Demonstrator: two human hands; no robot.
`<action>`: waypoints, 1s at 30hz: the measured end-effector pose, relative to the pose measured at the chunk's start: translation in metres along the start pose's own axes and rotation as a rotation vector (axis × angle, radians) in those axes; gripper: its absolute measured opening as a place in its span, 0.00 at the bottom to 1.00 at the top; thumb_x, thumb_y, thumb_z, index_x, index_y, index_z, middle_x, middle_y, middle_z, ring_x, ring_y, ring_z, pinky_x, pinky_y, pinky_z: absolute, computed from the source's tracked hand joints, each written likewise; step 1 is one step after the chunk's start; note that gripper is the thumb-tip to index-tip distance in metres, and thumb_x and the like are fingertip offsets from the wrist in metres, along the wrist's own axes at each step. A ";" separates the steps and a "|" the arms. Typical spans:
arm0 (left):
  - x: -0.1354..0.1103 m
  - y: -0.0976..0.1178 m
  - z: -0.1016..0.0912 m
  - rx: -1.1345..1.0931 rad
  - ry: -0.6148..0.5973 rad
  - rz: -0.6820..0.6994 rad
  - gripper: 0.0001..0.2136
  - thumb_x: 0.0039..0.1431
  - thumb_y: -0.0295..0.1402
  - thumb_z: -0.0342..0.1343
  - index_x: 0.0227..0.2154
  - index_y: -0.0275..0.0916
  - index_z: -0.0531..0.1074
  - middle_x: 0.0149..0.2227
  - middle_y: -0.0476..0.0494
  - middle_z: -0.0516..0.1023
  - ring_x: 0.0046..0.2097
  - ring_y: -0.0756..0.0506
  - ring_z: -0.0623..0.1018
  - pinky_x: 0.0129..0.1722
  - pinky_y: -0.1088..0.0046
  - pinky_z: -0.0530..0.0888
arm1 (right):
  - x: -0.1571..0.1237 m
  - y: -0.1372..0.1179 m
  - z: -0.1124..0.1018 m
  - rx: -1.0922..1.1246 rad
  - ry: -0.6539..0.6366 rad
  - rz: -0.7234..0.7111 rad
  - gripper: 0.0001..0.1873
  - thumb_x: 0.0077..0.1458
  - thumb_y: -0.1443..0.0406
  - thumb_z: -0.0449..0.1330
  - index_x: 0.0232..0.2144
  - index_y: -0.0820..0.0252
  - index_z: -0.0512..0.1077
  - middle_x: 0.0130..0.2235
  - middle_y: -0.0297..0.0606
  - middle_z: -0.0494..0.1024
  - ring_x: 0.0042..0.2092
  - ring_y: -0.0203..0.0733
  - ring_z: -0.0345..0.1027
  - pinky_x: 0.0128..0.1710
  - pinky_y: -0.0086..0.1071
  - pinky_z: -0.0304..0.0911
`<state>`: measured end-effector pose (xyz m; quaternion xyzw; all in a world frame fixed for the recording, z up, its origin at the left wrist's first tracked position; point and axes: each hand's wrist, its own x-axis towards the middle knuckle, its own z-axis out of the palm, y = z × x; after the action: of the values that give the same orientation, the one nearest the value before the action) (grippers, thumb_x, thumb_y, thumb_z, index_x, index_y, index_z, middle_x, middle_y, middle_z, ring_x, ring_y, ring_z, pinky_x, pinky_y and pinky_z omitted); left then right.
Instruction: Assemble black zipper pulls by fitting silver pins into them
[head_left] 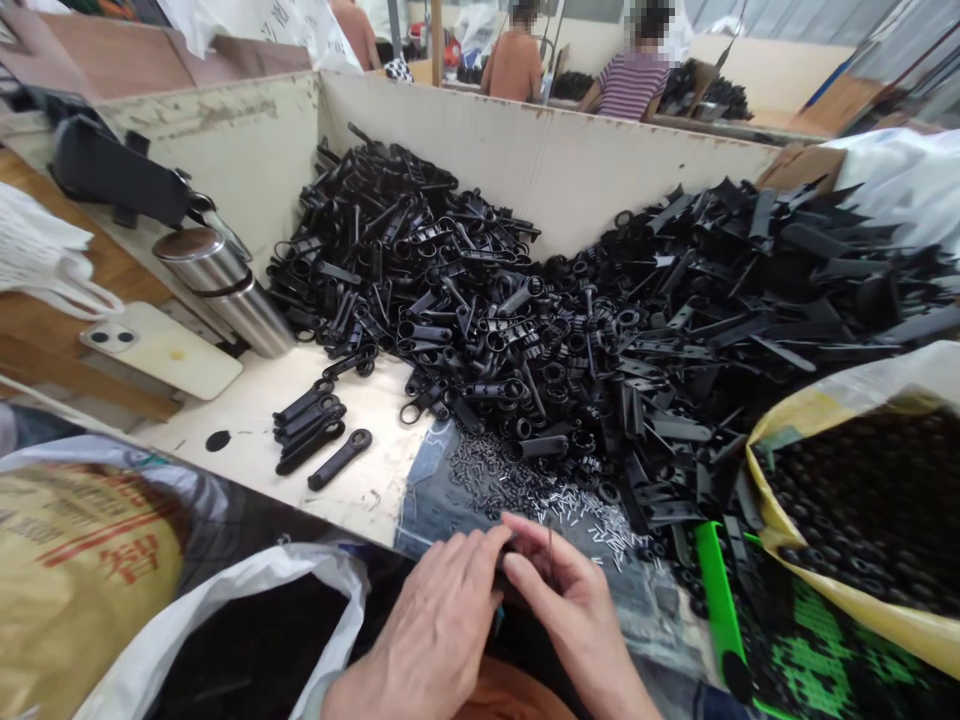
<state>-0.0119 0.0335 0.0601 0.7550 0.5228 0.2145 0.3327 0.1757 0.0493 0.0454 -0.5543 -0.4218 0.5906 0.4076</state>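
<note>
My left hand (pixel 439 615) and my right hand (pixel 574 605) meet at the table's near edge, both with fingers closed. Between their fingertips is a small black plastic part (pixel 510 548), mostly hidden, so its exact kind does not show. Something thin and dark stands up by the right fingers. Just beyond the hands, small dark pieces (pixel 487 475) and shiny metal pins (pixel 592 515) lie scattered on a dark sheet. To the left, several black handle-like parts with ring ends (pixel 341 460) lie on the pale board.
A heap of black ringed parts (pixel 420 250) and flat black pieces (pixel 750 290) fills the bin. At left are a steel flask (pixel 229 290) and a phone (pixel 161 350). A green crate (pixel 720 600) and yellow sack (pixel 765 430) stand right, a white sack (pixel 349 580) near left. People work behind.
</note>
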 end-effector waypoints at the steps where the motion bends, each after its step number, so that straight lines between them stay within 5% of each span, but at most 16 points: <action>1: 0.004 0.001 -0.004 -0.145 -0.050 -0.100 0.25 0.67 0.27 0.50 0.66 0.47 0.58 0.65 0.40 0.71 0.64 0.38 0.71 0.63 0.56 0.68 | 0.004 -0.001 0.001 -0.003 -0.001 0.005 0.24 0.56 0.49 0.68 0.50 0.53 0.80 0.35 0.37 0.77 0.33 0.40 0.67 0.35 0.34 0.67; 4: 0.017 0.010 -0.020 -0.648 -0.243 -0.412 0.15 0.65 0.31 0.53 0.54 0.42 0.67 0.45 0.42 0.80 0.47 0.43 0.79 0.47 0.67 0.75 | 0.013 -0.009 0.002 -0.064 -0.050 -0.054 0.19 0.58 0.49 0.66 0.43 0.54 0.84 0.36 0.39 0.78 0.36 0.43 0.69 0.37 0.35 0.66; 6: 0.022 0.017 -0.028 -0.929 -0.311 -0.536 0.12 0.63 0.34 0.56 0.48 0.38 0.69 0.33 0.48 0.77 0.36 0.47 0.77 0.38 0.71 0.73 | 0.018 -0.015 0.002 -0.116 -0.079 -0.127 0.18 0.59 0.49 0.65 0.40 0.53 0.85 0.36 0.40 0.77 0.38 0.44 0.70 0.38 0.35 0.66; 10: 0.022 0.027 -0.034 -1.243 -0.313 -0.720 0.36 0.55 0.43 0.64 0.61 0.35 0.57 0.31 0.50 0.76 0.25 0.53 0.68 0.28 0.74 0.64 | 0.023 -0.023 0.003 -0.201 -0.151 -0.175 0.20 0.63 0.48 0.61 0.41 0.54 0.85 0.34 0.39 0.75 0.37 0.43 0.70 0.38 0.34 0.65; 12: 0.020 0.027 -0.033 -1.292 -0.311 -0.759 0.48 0.51 0.47 0.67 0.66 0.32 0.47 0.30 0.50 0.76 0.24 0.53 0.66 0.26 0.75 0.59 | 0.023 -0.024 0.002 -0.238 -0.197 -0.174 0.22 0.65 0.48 0.58 0.43 0.55 0.84 0.32 0.37 0.73 0.35 0.42 0.69 0.37 0.34 0.64; 15: 0.017 0.025 -0.032 -1.327 -0.311 -0.765 0.52 0.51 0.48 0.68 0.68 0.30 0.42 0.29 0.49 0.77 0.24 0.53 0.66 0.26 0.75 0.56 | 0.022 -0.023 -0.001 -0.271 -0.251 -0.163 0.22 0.64 0.48 0.59 0.46 0.56 0.83 0.32 0.35 0.71 0.34 0.40 0.66 0.34 0.32 0.61; 22: 0.012 0.019 -0.032 -1.289 -0.359 -0.738 0.37 0.58 0.46 0.63 0.63 0.32 0.55 0.34 0.43 0.81 0.21 0.55 0.67 0.23 0.75 0.53 | 0.019 -0.026 -0.009 -0.313 -0.333 -0.197 0.18 0.64 0.54 0.62 0.51 0.53 0.81 0.34 0.34 0.70 0.36 0.39 0.65 0.36 0.32 0.62; 30: 0.012 0.018 -0.032 -1.260 -0.405 -0.744 0.31 0.60 0.46 0.60 0.60 0.34 0.61 0.42 0.31 0.83 0.19 0.56 0.70 0.21 0.75 0.51 | 0.016 -0.029 -0.013 -0.378 -0.376 -0.195 0.15 0.64 0.57 0.62 0.50 0.54 0.81 0.35 0.34 0.72 0.38 0.41 0.68 0.38 0.33 0.64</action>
<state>-0.0173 0.0498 0.0955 0.2208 0.4505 0.2035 0.8408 0.1882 0.0740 0.0673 -0.4579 -0.6438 0.5521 0.2665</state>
